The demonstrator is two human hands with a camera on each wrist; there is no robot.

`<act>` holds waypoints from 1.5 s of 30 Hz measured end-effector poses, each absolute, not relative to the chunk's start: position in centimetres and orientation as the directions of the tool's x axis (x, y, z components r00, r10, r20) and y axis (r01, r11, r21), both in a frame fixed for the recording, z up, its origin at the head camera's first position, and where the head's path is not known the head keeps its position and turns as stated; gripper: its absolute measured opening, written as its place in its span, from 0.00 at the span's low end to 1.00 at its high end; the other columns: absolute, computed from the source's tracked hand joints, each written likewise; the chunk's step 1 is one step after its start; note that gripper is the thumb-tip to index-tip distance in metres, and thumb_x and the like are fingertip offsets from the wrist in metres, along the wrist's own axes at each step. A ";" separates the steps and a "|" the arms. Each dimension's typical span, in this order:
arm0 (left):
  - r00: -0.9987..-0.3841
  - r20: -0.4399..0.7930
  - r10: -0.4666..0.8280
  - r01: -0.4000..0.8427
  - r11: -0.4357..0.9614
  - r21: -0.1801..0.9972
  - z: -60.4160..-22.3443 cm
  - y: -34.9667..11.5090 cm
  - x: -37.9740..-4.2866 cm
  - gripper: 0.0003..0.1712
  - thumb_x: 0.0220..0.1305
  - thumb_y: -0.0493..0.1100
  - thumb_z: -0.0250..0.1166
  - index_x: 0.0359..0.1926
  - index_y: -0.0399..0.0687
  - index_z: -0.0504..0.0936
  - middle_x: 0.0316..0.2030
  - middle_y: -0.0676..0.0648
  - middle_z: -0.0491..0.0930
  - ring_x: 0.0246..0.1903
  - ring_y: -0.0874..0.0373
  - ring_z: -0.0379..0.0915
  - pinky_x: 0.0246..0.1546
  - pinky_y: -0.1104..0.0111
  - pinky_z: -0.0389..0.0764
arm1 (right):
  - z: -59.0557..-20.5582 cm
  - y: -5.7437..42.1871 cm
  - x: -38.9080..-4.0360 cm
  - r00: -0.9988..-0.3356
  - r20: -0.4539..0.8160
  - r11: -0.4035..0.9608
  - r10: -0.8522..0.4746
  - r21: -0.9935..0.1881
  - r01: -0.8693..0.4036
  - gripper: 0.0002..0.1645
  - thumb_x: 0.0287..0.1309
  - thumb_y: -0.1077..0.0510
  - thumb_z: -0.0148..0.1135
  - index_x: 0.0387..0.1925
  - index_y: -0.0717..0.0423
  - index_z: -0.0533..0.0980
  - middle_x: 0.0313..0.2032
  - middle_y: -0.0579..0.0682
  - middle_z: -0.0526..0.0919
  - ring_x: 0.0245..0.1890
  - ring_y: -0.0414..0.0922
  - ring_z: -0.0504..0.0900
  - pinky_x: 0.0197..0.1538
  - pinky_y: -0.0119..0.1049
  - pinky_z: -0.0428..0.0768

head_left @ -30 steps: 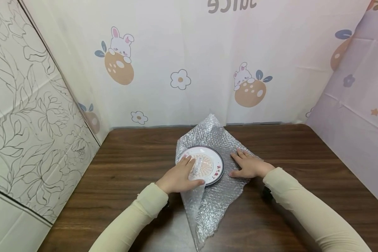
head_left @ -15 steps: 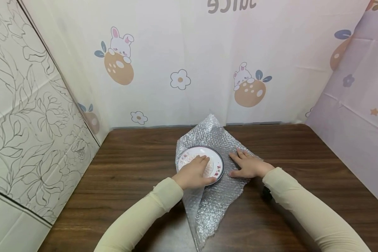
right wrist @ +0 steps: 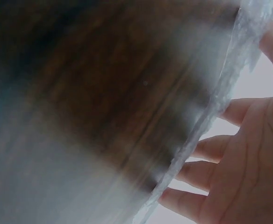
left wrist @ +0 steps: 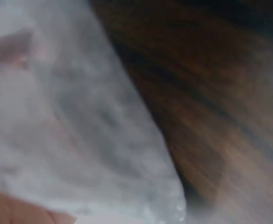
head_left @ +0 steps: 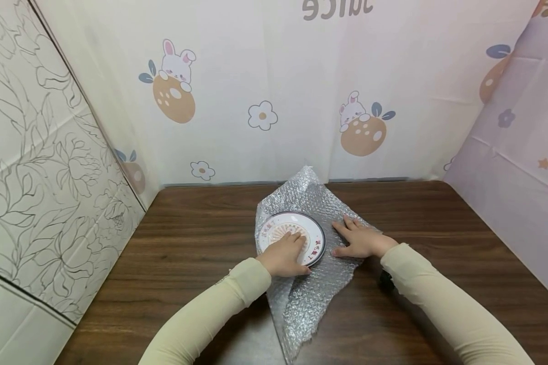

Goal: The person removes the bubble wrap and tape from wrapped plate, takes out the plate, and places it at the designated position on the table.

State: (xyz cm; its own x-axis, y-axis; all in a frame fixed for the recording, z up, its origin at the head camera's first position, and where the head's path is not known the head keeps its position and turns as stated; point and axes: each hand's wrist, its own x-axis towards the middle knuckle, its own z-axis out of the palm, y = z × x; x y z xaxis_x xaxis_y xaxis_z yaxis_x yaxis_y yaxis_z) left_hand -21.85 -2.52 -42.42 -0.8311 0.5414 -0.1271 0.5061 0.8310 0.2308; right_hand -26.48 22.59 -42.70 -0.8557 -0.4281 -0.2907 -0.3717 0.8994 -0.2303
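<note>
A round white plate [head_left: 317, 234] with a dark blue rim and red characters lies on a sheet of clear bubble wrap [head_left: 315, 299]. The left hand [head_left: 283, 255] rests over the near part of the plate, fingers toward its middle and thumb pointing right. In the left wrist view, a fold of the bubble wrap [left wrist: 108, 126] stands before the palm and partly veils a finger. To the right of the plate, the right hand [head_left: 358, 239] lies with spread fingers on the wrap. Its straight fingers [right wrist: 213, 148] reach the sheet's edge in the right wrist view.
Everything lies on a dark brown wooden table [head_left: 201, 223]. A printed curtain [head_left: 301, 66] hangs behind its far edge, where the wrap's far corner reaches. Patterned panels [head_left: 41, 152] border the left side, and a pale lilac curtain [head_left: 525, 152] the right.
The left hand has moved right, from the plate's left edge toward its middle. The plate's left-side pattern now shows more clearly. The right hand has stayed in place.
</note>
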 end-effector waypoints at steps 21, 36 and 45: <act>-0.835 0.018 0.550 0.514 0.767 0.385 -39.1 -5.3 -21.7 0.43 0.61 0.48 0.61 0.73 0.37 0.59 0.75 0.41 0.55 0.74 0.41 0.52 0.74 0.57 0.57 | -42.5 22.6 -26.6 -0.851 -0.292 0.896 -0.436 -0.226 -0.381 0.57 0.60 0.28 0.55 0.76 0.58 0.51 0.75 0.70 0.43 0.71 0.77 0.46 0.65 0.73 0.57; -0.880 0.157 0.448 0.457 0.712 0.533 -37.6 -9.3 -21.2 0.45 0.61 0.45 0.62 0.75 0.40 0.54 0.76 0.43 0.52 0.75 0.49 0.49 0.74 0.57 0.55 | -42.5 22.8 -26.4 -0.855 -0.291 0.900 -0.429 -0.223 -0.375 0.57 0.59 0.27 0.55 0.76 0.57 0.50 0.75 0.70 0.43 0.71 0.77 0.46 0.65 0.73 0.58; -0.907 0.201 0.371 0.417 0.711 0.566 -37.4 -12.1 -20.6 0.46 0.61 0.41 0.63 0.76 0.42 0.51 0.76 0.41 0.52 0.70 0.48 0.61 0.71 0.55 0.63 | -42.8 22.8 -26.3 -0.859 -0.281 0.901 -0.427 -0.214 -0.378 0.58 0.58 0.27 0.56 0.76 0.58 0.51 0.75 0.70 0.44 0.70 0.77 0.47 0.64 0.73 0.59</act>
State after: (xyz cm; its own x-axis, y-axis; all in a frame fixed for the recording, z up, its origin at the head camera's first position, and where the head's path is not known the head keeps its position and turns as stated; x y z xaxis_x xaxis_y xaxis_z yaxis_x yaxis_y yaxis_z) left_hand -20.62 -12.10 -37.45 -0.9066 0.3712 0.2006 0.4165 0.7114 0.5660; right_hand -26.32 22.82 -42.85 -0.8594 -0.4270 -0.2810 -0.3778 0.9009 -0.2137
